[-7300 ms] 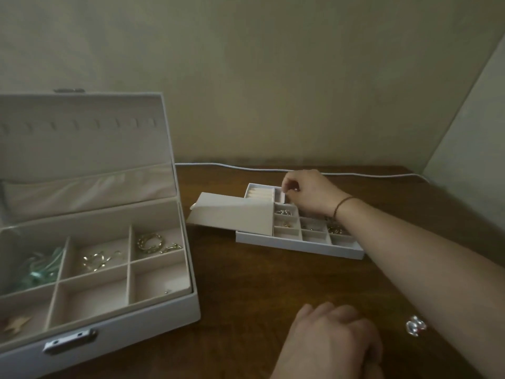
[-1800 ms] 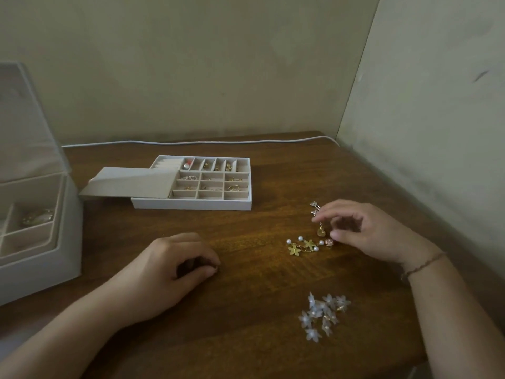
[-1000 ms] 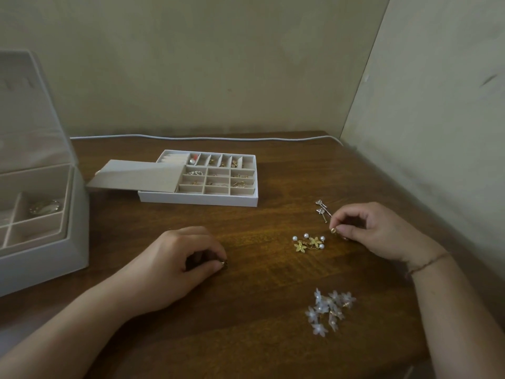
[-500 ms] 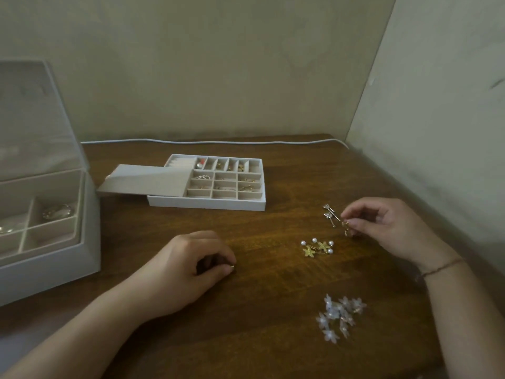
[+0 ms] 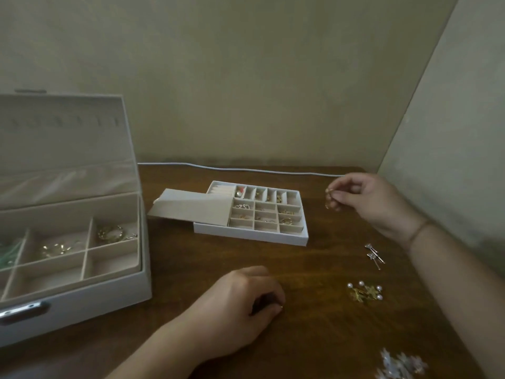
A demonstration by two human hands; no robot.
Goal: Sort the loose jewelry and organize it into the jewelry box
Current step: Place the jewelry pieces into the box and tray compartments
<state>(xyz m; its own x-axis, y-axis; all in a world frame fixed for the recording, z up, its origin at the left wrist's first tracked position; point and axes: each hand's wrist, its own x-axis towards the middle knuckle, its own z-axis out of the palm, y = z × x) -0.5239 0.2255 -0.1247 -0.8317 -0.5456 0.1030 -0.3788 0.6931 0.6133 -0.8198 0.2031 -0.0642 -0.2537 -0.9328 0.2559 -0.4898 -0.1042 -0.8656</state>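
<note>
My right hand [image 5: 363, 198] is lifted above the table to the right of the white divided tray [image 5: 251, 234] and pinches a small gold earring [image 5: 328, 197] between thumb and fingers. My left hand [image 5: 240, 302] rests on the table in front of the tray with its fingers curled; whether it holds anything is hidden. The open jewelry box [image 5: 82, 305] stands at the left with gold pieces in its compartments. Loose on the table lie silver stud earrings [image 5: 373, 254], a gold flower piece with pearls [image 5: 364, 292] and white flower earrings [image 5: 399, 366].
A beige flap [image 5: 191, 205] lies over the tray's left end. A white cable [image 5: 246, 169] runs along the back wall. A side wall [image 5: 451, 132] closes the table's right side. The wooden table [image 5: 314, 337] reaches the near edge.
My right hand has lifted the small gold earring off the table and carried it up and back toward the tray's right side. My view has swung left. The left hand stays put.
</note>
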